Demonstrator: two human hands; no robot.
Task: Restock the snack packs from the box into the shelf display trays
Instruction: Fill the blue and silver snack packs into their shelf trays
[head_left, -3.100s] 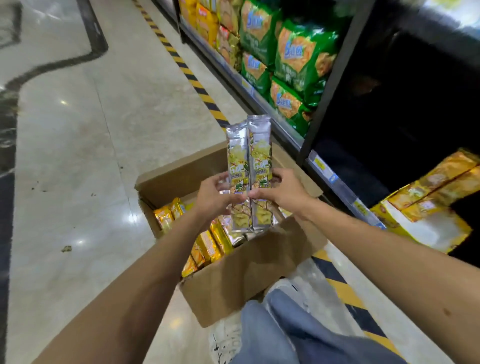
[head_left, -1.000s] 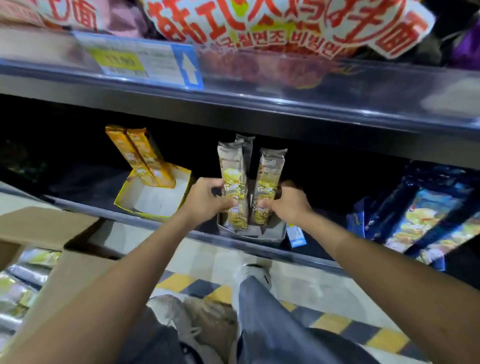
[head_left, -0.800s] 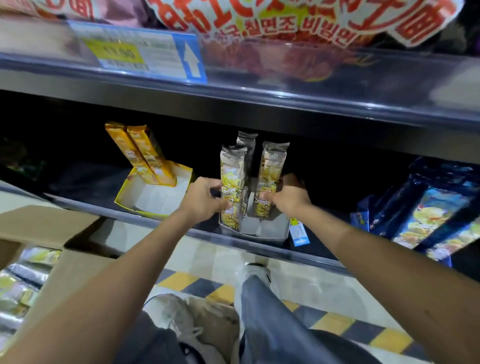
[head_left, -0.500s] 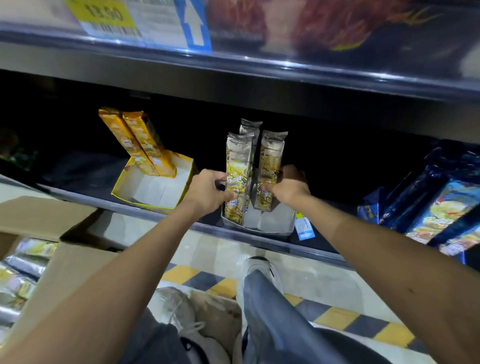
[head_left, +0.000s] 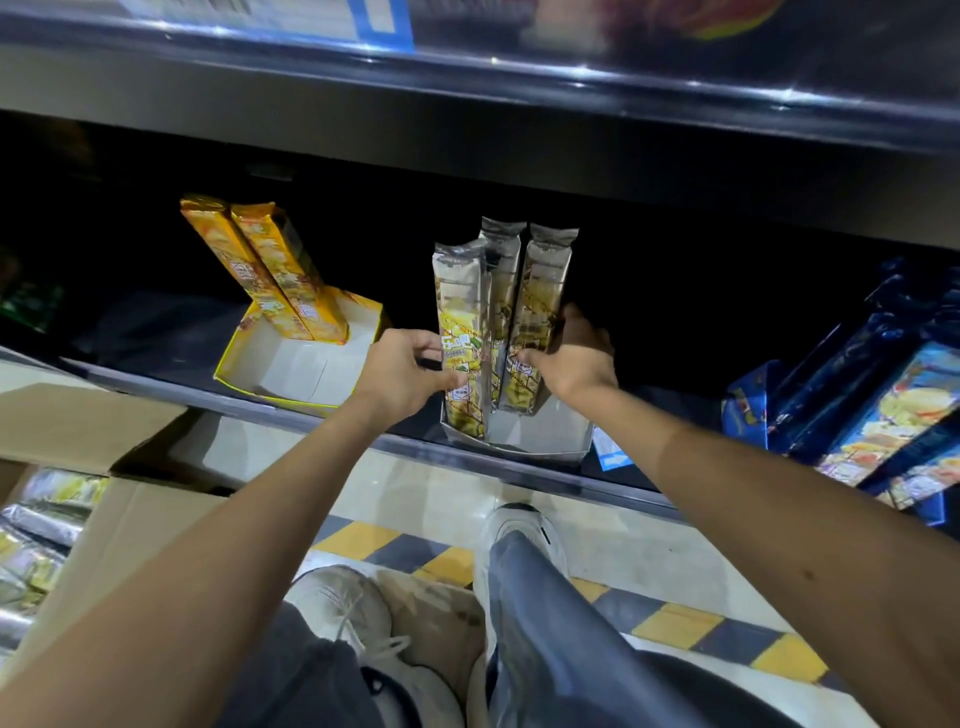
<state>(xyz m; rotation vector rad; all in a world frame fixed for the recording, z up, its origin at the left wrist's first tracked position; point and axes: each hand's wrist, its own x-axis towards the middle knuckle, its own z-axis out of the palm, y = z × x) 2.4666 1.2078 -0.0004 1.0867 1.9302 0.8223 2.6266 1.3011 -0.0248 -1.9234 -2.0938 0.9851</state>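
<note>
Three tall silver snack packs stand upright in a grey display tray (head_left: 540, 451) on the lower shelf. My left hand (head_left: 402, 371) grips the front left pack (head_left: 460, 306). My right hand (head_left: 574, 358) grips the right pack (head_left: 543, 291). A third pack (head_left: 500, 249) stands behind and between them. At the lower left the open cardboard box (head_left: 104, 525) holds several more silver packs (head_left: 36, 525).
A yellow display tray (head_left: 291, 369) with two leaning orange packs (head_left: 270, 270) sits to the left on the same shelf. Blue packs (head_left: 883, 415) lean at the right. The upper shelf edge (head_left: 467, 78) overhangs. My legs and shoes (head_left: 514, 530) are below, by striped floor tape.
Since the box I carried two silver packs to the shelf and set them upright in the grey tray. Over the last second the view tilted down; my hands stayed on the packs.
</note>
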